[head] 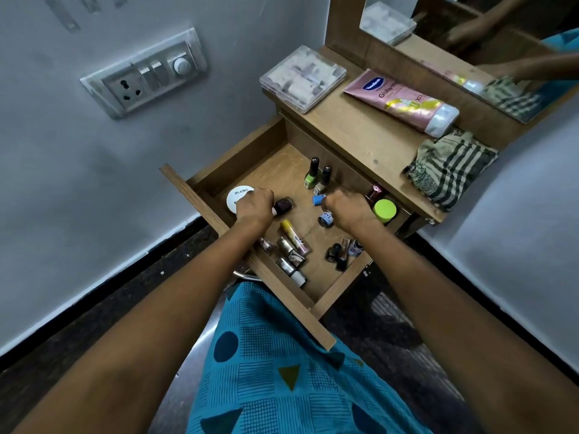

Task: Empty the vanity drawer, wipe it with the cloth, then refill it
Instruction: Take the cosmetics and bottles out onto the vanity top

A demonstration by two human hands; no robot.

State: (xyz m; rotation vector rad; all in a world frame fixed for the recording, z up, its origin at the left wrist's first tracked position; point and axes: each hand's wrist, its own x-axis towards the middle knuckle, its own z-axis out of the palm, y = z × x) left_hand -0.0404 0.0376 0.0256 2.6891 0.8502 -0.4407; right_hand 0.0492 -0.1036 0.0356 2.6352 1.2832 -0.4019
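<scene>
The wooden vanity drawer (247, 151) stands pulled out below the vanity top. Several cosmetics lie in it. My left hand (255, 203) curls round a dark purple nail polish bottle (284, 205), beside a round white jar lid (238, 195). My right hand (346, 205) curls round a small blue-capped item (318, 199); most of it is hidden. A green nail polish (311, 177) and a beige one (322, 181) stand upright behind. A yellow tube (289, 231), lipsticks (289, 255) and dark bottles (340, 252) lie nearer me. The striped cloth (451, 169) lies on the vanity top.
On the vanity top (369, 133) are a clear plastic box (302, 77) and a pink lotion tube (404, 100). A lime-capped jar (384, 210) sits at the drawer's right edge. A mirror (488, 42) rises behind. A wall socket panel (144, 73) is on the left wall.
</scene>
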